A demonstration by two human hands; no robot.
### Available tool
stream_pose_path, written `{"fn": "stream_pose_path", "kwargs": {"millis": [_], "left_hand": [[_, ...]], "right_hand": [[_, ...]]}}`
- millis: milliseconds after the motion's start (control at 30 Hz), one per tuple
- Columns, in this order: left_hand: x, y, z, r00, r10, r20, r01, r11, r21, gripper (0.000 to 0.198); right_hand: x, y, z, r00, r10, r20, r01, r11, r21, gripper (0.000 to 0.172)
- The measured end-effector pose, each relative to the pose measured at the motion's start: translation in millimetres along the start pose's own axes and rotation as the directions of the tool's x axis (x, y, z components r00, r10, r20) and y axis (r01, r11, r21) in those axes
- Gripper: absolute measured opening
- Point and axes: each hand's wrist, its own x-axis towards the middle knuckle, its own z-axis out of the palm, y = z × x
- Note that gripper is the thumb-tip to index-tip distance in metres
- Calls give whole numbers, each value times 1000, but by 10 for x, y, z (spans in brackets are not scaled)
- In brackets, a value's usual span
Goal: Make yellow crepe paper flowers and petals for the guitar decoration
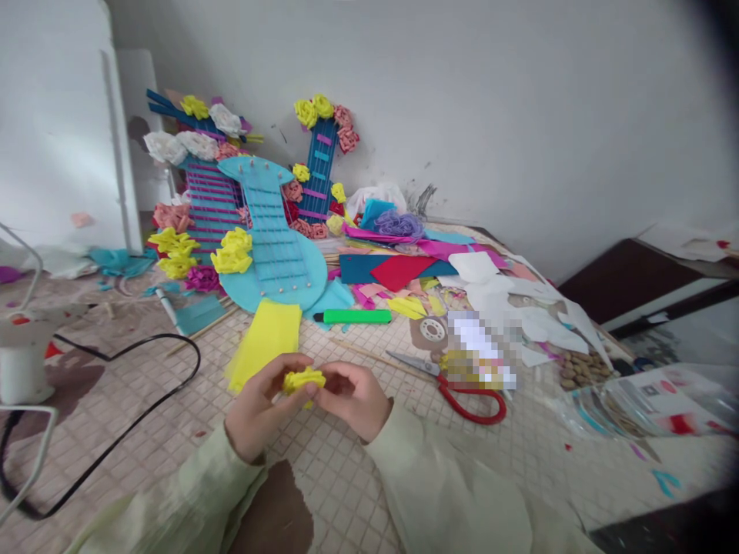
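Observation:
Both my hands meet low in the middle of the view, over the tiled table point(346, 477). My left hand point(257, 412) and my right hand point(355, 400) are closed in a pinch on a small rolled yellow paper flower point(303, 379) held between them. A loose sheet of yellow paper point(265, 338) lies just behind the flower. Pale green sleeves cover both my forearms.
Red-handled scissors point(462, 392) lie right of my hands, a green marker point(356, 316) behind them. Blue guitar-shaped crafts point(271, 238) with paper flowers stand at the back. Coloured paper scraps point(416, 261) pile at the right. A black cable point(115, 438) curves at the left by a white stand point(23, 362).

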Motion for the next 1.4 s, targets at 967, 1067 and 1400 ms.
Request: {"fn": "stream_pose_path", "kwargs": {"millis": [967, 1067, 1400], "left_hand": [[11, 87, -63, 979, -200, 39, 203, 975, -95, 40], [24, 79, -62, 993, -61, 97, 55, 996, 67, 24], [-96, 108, -117, 688, 709, 154, -678, 553, 484, 42]], "right_hand": [[118, -4, -44, 918, 387, 89, -382, 796, 469, 36], [109, 5, -45, 938, 340, 69, -338, 849, 406, 33], [-88, -121, -58, 578, -814, 52, 750, 505, -427, 17]]}}
